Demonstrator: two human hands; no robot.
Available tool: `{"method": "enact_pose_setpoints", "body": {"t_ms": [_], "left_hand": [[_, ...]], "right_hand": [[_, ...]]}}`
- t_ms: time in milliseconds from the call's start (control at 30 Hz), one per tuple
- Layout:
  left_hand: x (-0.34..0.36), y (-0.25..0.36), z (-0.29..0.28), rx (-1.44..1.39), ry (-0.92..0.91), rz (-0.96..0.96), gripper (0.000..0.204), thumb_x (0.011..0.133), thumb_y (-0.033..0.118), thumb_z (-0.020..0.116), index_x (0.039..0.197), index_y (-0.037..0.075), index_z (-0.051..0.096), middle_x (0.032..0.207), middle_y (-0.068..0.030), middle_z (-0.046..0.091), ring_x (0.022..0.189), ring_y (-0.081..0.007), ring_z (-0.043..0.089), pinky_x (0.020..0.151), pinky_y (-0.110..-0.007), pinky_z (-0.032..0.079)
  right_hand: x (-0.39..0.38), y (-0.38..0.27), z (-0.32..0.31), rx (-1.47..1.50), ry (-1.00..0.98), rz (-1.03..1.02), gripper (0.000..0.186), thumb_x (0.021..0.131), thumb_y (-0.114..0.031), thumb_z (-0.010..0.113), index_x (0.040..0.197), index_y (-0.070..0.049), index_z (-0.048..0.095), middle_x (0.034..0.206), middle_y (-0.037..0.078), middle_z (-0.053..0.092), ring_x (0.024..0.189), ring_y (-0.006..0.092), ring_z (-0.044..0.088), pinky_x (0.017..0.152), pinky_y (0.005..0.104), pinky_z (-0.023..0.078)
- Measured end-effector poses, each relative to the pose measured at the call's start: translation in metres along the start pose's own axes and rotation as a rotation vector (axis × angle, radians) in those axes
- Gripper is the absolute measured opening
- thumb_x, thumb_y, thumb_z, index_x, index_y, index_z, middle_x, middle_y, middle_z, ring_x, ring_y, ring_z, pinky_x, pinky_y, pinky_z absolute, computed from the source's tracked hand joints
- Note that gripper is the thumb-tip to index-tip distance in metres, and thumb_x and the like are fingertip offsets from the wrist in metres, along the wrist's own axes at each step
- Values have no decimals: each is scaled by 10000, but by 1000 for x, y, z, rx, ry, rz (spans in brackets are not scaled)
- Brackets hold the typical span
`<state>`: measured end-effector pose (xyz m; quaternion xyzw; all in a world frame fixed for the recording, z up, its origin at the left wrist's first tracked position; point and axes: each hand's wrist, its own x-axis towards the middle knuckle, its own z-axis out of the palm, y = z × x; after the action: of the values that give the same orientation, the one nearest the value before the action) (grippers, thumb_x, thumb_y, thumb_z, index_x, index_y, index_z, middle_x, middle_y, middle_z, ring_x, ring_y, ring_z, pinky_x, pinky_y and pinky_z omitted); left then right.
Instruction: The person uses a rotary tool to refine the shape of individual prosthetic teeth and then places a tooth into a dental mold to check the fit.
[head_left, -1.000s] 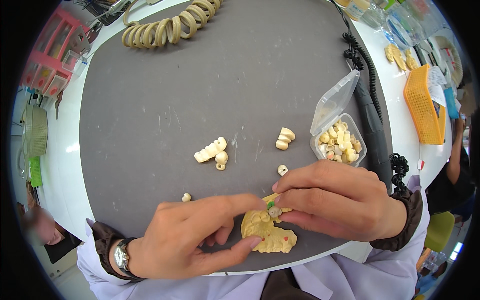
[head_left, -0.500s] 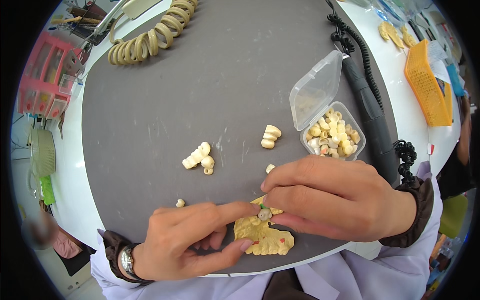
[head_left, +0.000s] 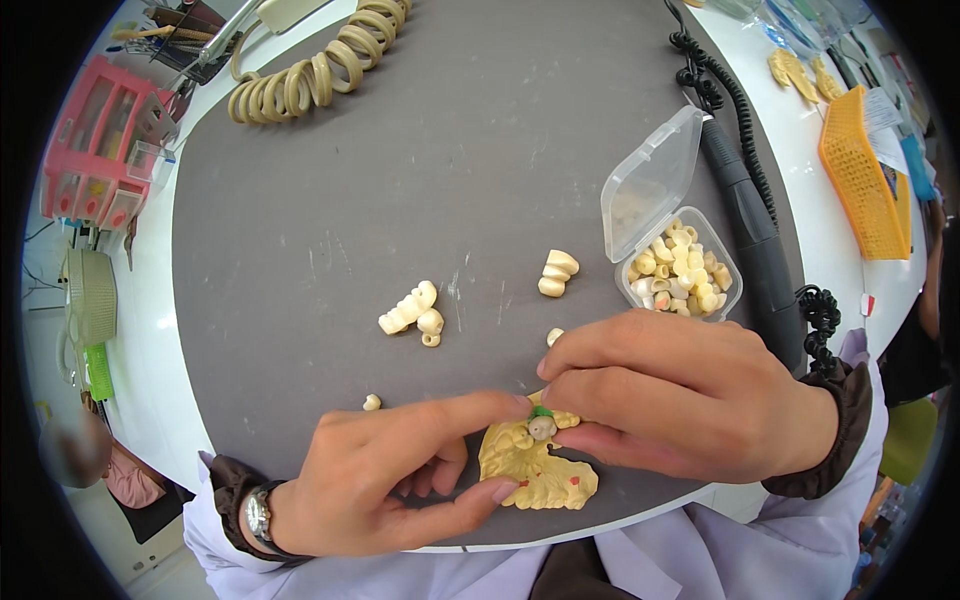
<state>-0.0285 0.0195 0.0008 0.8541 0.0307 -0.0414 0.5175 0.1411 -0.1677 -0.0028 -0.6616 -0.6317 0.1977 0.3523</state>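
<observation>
Your left hand grips the yellow tooth model, lower centre; its grey tooth lies just left of your right hand's bunched, nearer fingers, their hold unclear.

Lilac sleeves end in brown cuffs, with a silver wristwatch.

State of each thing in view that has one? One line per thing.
Left hand: index finger and thumb gripping the cast
Right hand: fingertips at cast; any held piece hidden
Yellow dental cast: teeth-up, steadied by left hand
Clear box: lid open, filled with tooth pieces
Black handpiece: lying unheld; power can't be told
Beige hose: coiled
Orange basket: papers inside
</observation>
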Motion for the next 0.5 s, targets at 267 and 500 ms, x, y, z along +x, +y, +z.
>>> {"method": "enact_pose_setpoints", "body": {"t_ms": [267, 500], "left_hand": [[5, 1, -3, 72, -42, 57, 396, 766, 107, 809, 1122, -4, 676, 558, 22, 544, 463, -52, 509, 447, -202, 398], [4, -2, -1, 56, -20, 78, 403, 767, 113, 802, 1146, 30, 696, 579, 33, 535, 461, -34, 486, 419, -192, 372]], "right_hand": [[1, 1, 2, -12, 33, -14, 293, 690, -57, 822, 937, -20, 668, 1002, 109, 672, 799, 225, 679, 653, 304, 562], [3, 3, 3, -33, 54, -45, 281, 684, -57, 832, 922, -16, 688, 981, 106, 686, 785, 213, 685, 650, 290, 559]]}}
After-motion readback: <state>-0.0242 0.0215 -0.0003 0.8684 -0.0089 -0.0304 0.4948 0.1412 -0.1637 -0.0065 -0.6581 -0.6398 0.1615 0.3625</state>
